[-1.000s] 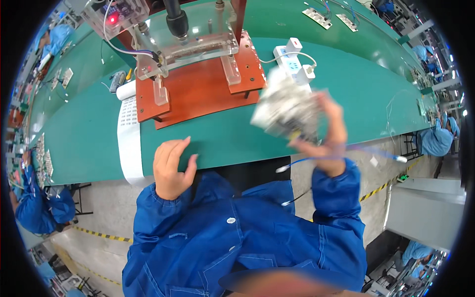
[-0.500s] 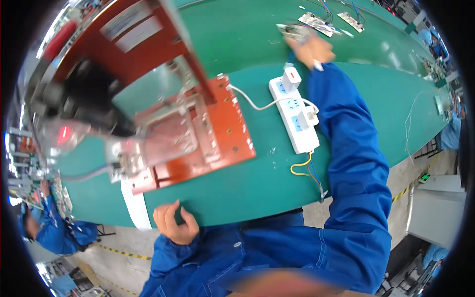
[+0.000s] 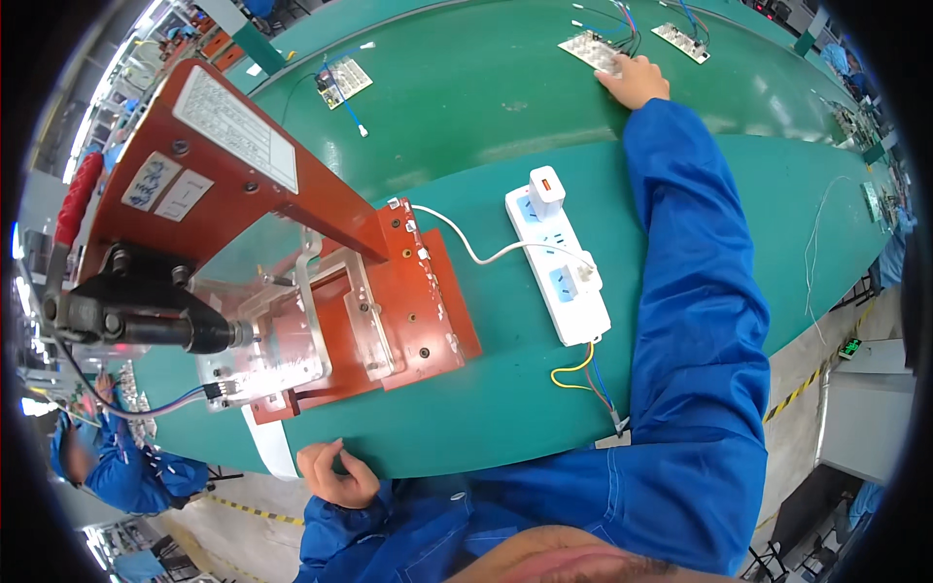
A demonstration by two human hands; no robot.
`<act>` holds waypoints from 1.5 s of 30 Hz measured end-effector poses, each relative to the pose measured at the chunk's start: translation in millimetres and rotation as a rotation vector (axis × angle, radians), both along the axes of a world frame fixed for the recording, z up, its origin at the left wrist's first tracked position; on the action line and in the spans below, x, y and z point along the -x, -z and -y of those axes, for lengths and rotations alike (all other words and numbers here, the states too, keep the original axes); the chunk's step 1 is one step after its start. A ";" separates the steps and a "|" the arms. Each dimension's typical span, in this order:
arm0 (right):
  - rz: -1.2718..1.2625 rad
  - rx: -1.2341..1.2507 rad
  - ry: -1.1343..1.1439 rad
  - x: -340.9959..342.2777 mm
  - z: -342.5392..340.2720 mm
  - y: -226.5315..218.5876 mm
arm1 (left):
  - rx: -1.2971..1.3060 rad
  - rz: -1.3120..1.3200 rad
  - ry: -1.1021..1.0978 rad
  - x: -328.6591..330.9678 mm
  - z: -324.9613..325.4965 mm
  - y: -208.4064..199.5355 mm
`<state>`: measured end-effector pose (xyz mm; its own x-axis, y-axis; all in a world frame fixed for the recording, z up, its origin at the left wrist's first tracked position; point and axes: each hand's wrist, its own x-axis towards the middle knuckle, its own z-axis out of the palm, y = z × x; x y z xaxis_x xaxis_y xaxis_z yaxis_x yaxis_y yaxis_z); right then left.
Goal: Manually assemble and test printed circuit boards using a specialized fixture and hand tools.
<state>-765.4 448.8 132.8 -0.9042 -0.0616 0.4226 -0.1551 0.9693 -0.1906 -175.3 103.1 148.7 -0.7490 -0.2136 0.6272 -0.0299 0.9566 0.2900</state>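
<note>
Right arm (image 3: 695, 253): extended forward past the white power strip (image 3: 575, 319). Right hand (image 3: 637, 83): placed over the right end of a circuit board (image 3: 586, 49) on the far green strip (image 3: 457, 112); whether fingers are clenched or released cannot be told. Left hand (image 3: 338, 474): half-curled, fingers released, held at the desk's (image 3: 486, 423) near edge. Open room: offered between power strip and circuit board.

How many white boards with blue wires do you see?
3 clear ones: the left board beyond the red machine, the middle board at the right hand, and the right board past it. More may hide at the edges.
</note>
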 end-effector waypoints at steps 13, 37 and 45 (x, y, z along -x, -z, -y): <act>-0.114 -0.201 -0.085 -21.8 35.2 -4.4 | -0.006 -0.066 -0.011 -2.5 -4.2 -5.0; 0.464 0.556 -0.955 -478.2 95.9 -271.1 | 0.811 -0.390 0.594 4.4 11.7 -172.7; 0.886 0.153 -1.348 -459.6 111.7 -216.5 | 0.792 -0.162 0.790 16.5 5.0 -173.0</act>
<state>-305.8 337.1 349.3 -0.1816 -0.9785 -0.0980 -0.6270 0.1920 -0.7550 -191.8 98.0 321.7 -0.3953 0.7847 0.4774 0.6478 0.6067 -0.4608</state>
